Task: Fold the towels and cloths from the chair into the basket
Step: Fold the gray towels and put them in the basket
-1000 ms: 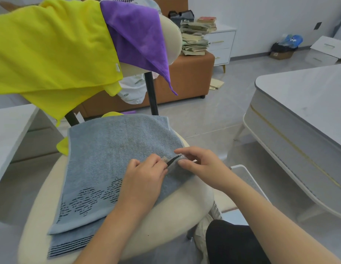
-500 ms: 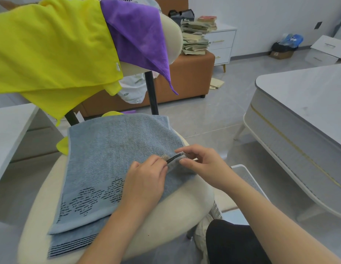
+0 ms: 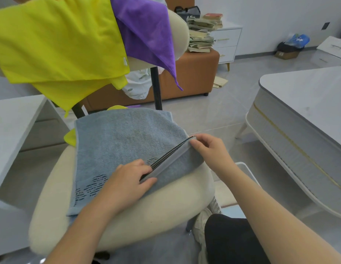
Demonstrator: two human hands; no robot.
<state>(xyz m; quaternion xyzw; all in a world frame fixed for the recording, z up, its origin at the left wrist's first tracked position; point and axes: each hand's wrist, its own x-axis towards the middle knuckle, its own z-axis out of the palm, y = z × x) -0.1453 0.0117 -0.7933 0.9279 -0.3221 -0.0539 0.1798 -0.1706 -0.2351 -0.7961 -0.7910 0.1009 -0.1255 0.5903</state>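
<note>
The grey-blue towel is spread over the chair seat, with its striped hem held up along the right edge. A skewed fold is likely if the hem is carried across unevenly, and the towel could be dragged off the rounded seat. The hem is pinched at its near end by the left hand and at its far end by the right hand, fingers closed on it. A yellow cloth and a purple cloth are draped over the chair back.

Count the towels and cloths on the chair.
4: yellow cloth and purple cloth over the backrest, white cloth hanging behind it, grey towel on the seat. A yellow edge under the towel may be another.
</note>
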